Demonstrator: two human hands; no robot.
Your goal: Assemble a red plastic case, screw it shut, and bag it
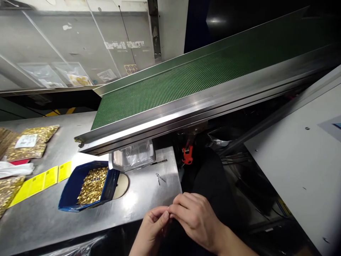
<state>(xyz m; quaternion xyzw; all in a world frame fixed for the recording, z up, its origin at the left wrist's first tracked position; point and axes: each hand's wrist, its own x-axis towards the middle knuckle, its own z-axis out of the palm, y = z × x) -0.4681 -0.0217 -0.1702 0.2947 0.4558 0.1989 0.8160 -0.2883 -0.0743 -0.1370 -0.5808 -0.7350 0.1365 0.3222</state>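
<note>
We've got left hand (153, 227) and right hand (195, 217) pinched together, grip closed on something tiny, possibly a clip. Blue tray (70, 193) left of them holds plenty more gold parts (93, 185).

So the bin (71, 193) of small parts (93, 185) sits on the table (144, 199), with labels (39, 179) and bags (32, 142) to its left. The conveyor (173, 85) runs behind, overhanging a clear tray (133, 156). Both hands (176, 220) meet at the table's near right corner.
</note>
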